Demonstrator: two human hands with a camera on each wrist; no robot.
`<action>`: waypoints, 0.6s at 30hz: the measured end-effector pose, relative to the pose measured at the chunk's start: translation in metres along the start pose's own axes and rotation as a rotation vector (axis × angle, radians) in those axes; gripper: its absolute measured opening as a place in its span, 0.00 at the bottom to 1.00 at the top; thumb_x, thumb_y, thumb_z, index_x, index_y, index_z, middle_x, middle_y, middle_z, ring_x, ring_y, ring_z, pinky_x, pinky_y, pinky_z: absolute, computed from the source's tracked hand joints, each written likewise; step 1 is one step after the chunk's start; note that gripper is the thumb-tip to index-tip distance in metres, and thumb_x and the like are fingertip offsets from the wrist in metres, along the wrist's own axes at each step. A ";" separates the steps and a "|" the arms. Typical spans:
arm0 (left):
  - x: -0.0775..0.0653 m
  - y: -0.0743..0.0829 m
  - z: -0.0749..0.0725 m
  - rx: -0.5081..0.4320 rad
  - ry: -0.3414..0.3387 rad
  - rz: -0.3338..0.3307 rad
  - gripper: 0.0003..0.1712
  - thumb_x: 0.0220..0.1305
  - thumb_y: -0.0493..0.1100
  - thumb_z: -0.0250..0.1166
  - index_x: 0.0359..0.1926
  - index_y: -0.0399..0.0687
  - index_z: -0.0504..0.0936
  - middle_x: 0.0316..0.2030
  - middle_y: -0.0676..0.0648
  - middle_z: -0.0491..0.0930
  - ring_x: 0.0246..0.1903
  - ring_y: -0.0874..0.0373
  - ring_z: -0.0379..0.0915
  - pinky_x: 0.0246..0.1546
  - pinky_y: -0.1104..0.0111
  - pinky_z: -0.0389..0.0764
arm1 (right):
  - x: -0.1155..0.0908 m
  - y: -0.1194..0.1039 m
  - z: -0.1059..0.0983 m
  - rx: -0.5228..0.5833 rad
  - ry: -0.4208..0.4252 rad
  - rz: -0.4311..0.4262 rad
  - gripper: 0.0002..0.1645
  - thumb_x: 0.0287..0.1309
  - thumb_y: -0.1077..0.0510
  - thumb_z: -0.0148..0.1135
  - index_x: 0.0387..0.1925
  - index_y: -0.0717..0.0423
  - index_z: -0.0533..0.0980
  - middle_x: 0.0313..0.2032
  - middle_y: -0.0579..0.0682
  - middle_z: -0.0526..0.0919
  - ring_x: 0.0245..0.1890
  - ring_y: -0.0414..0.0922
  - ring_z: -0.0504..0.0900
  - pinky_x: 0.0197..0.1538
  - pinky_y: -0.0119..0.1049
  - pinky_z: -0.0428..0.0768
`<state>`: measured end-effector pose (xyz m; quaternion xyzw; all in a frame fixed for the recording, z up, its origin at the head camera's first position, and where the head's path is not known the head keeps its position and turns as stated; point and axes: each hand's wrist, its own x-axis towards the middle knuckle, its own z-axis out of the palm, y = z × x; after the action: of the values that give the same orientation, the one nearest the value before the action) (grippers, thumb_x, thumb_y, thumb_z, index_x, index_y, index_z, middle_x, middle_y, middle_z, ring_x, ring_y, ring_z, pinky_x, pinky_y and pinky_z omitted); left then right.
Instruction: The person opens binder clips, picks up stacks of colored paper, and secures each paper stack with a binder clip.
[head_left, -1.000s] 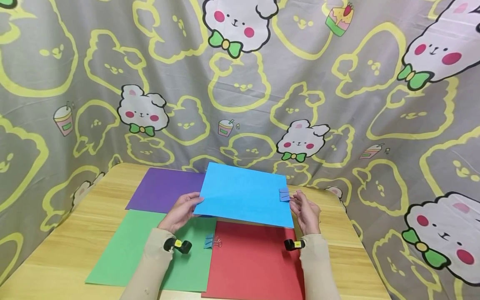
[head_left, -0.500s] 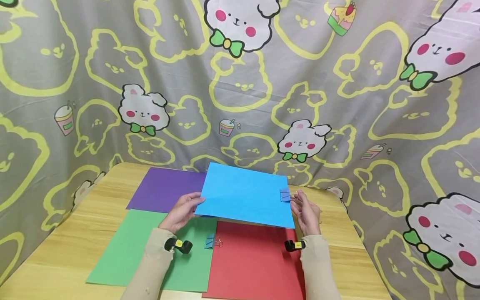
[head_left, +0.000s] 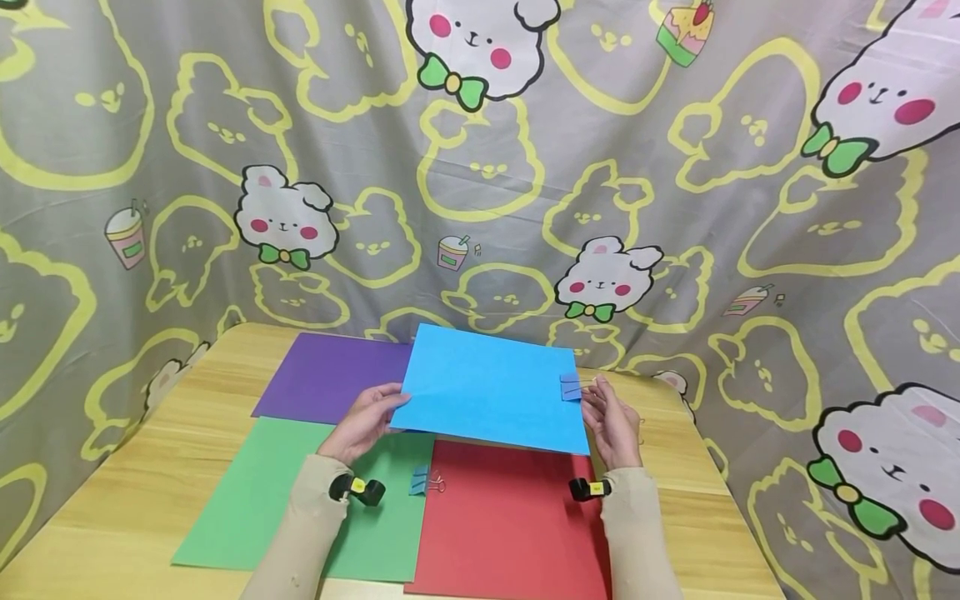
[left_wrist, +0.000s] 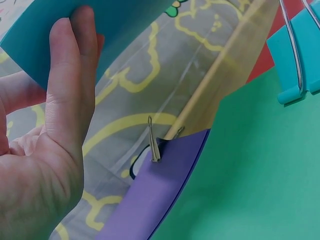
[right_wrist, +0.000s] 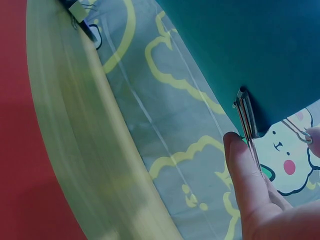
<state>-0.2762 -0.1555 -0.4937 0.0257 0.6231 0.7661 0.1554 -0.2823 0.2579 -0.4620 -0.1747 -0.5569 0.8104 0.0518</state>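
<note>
A bright blue sheet of card (head_left: 483, 387) is held tilted above the table. My left hand (head_left: 366, 423) pinches its left edge, with the thumb on top and fingers underneath. A purple-blue binder clip (head_left: 571, 387) sits on the sheet's right edge. My right hand (head_left: 615, 425) pinches this clip's wire handles; in the right wrist view the thumb and a finger (right_wrist: 242, 172) meet opposite handles. Beneath lie a green sheet (head_left: 240, 500) at the left and a red sheet (head_left: 510, 525) at the right. A light-blue binder clip (head_left: 419, 481) is on the green sheet's right edge.
A purple sheet (head_left: 330, 379) lies at the table's back left; in the left wrist view, a clip (left_wrist: 155, 150) stands on its edge. A patterned curtain (head_left: 487, 167) hangs behind the wooden table (head_left: 105, 492). Black wrist cameras (head_left: 367, 493) are strapped over both sleeves.
</note>
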 end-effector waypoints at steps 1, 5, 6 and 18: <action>0.000 0.000 0.000 0.000 0.000 -0.001 0.35 0.77 0.41 0.58 0.75 0.29 0.56 0.18 0.63 0.61 0.19 0.70 0.57 0.36 0.71 0.81 | 0.000 0.000 0.000 0.002 0.002 -0.001 0.29 0.67 0.42 0.67 0.55 0.61 0.78 0.33 0.42 0.90 0.37 0.36 0.90 0.47 0.29 0.89; 0.001 -0.001 0.000 -0.002 -0.003 -0.001 0.34 0.77 0.40 0.58 0.75 0.29 0.57 0.19 0.63 0.61 0.20 0.69 0.57 0.35 0.71 0.80 | -0.001 -0.001 0.000 0.000 -0.007 -0.004 0.24 0.67 0.41 0.67 0.48 0.57 0.80 0.34 0.43 0.90 0.37 0.37 0.90 0.46 0.29 0.89; 0.002 -0.001 0.000 -0.004 -0.002 -0.001 0.34 0.77 0.40 0.58 0.74 0.30 0.58 0.19 0.63 0.61 0.20 0.69 0.57 0.35 0.71 0.79 | -0.002 -0.001 0.000 -0.002 -0.010 -0.004 0.23 0.68 0.41 0.67 0.48 0.56 0.80 0.35 0.43 0.90 0.36 0.37 0.90 0.46 0.29 0.89; 0.004 -0.002 0.000 -0.018 0.004 -0.001 0.31 0.76 0.40 0.58 0.73 0.31 0.59 0.19 0.62 0.64 0.20 0.69 0.60 0.33 0.72 0.80 | -0.003 -0.002 -0.002 -0.102 -0.008 0.021 0.43 0.67 0.35 0.65 0.67 0.64 0.71 0.33 0.37 0.90 0.37 0.34 0.90 0.44 0.28 0.89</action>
<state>-0.2791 -0.1539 -0.4963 0.0228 0.6166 0.7716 0.1548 -0.2790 0.2590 -0.4601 -0.1795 -0.5960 0.7820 0.0321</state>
